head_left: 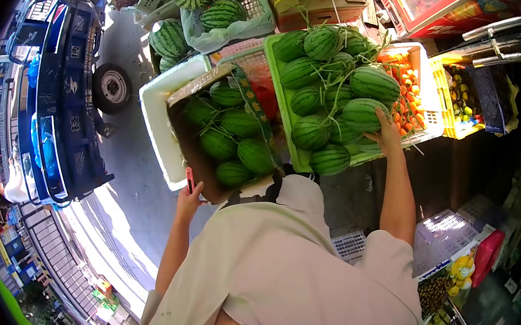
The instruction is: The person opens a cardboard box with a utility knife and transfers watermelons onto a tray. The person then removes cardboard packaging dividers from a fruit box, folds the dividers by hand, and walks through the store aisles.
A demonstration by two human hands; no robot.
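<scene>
With half-spread right hand (389, 136), touching melon (361, 114) | with curled left hand (188, 202), gripping pink item (189, 180) | probably heavy, stiff, smooth; best to hold from below

Both bare forearms (400, 202) extend forward; the left hand (189, 203) is curled closed, the right hand (389, 136) holds thumb (372, 137) and fingers (381, 116) apart.

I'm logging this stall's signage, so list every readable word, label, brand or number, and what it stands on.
No text reads clearly enough to quote.
Blue cargo vehicle: white characters on its side, too blurred.
Yellow-strapped cardboard box: any printing is too small.
Watermelon at the right hand: no lettering visible.
</scene>
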